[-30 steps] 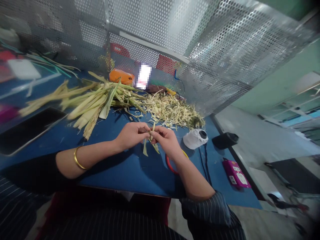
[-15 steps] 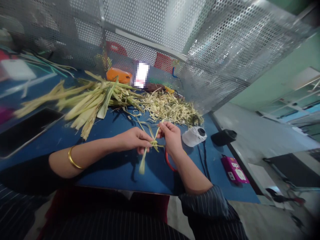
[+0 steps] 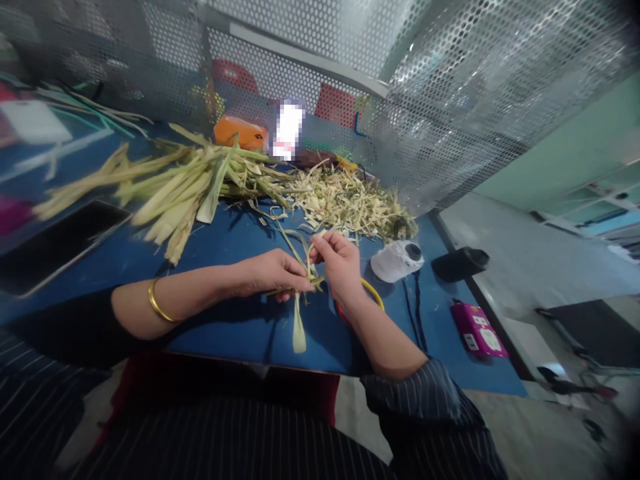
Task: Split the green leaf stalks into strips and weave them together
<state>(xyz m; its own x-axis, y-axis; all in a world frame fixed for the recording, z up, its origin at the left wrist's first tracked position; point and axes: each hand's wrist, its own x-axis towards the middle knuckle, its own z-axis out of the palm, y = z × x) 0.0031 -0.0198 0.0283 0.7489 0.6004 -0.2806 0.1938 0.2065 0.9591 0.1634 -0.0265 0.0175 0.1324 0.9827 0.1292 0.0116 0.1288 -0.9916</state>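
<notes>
Above the blue table, my left hand pinches a small knotted piece of pale green husk strips; one wide strip end hangs below the fingers. My right hand is closed on a thin upright strip of the same piece, just right of the left hand. Other strip ends stick out behind the fingers, and the knot is partly hidden by the left fingertips. Under my right wrist lie scissors with red and yellow handles, mostly covered by the arm.
Behind my hands lie a bundle of long husks and a heap of husk scraps. To the right are a white thread cone, a black cone and a purple packet. A dark flat panel lies left; perforated metal stands behind.
The view has shifted slightly. My right hand has come closer to my left, and the wide strip end now hangs straighter down. Both hands keep hold of the piece.
</notes>
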